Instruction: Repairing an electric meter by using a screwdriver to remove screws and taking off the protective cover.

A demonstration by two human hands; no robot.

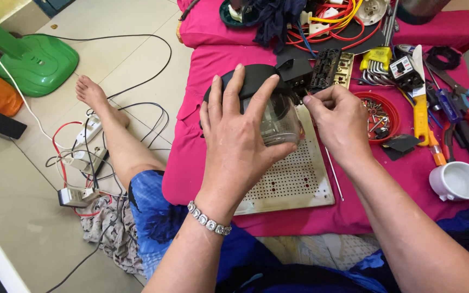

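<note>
My left hand (238, 135) grips a clear plastic housing with a black top (278, 116), fingers spread over it, holding it above a white perforated board (294, 182). My right hand (340, 122) pinches the black part at the housing's right end, fingertips close to a black terminal block (325, 68). A thin metal rod (333, 173) lies beside the board.
A pink cloth (202, 152) covers the low table. On the right lie a red dish of screws (376, 115), pliers and screwdrivers (451, 116), a hex key set (376, 64) and a white cup (458, 182). Wires and sockets (85, 157) trail on the floor beside a leg; a green base (42, 64) stands at left.
</note>
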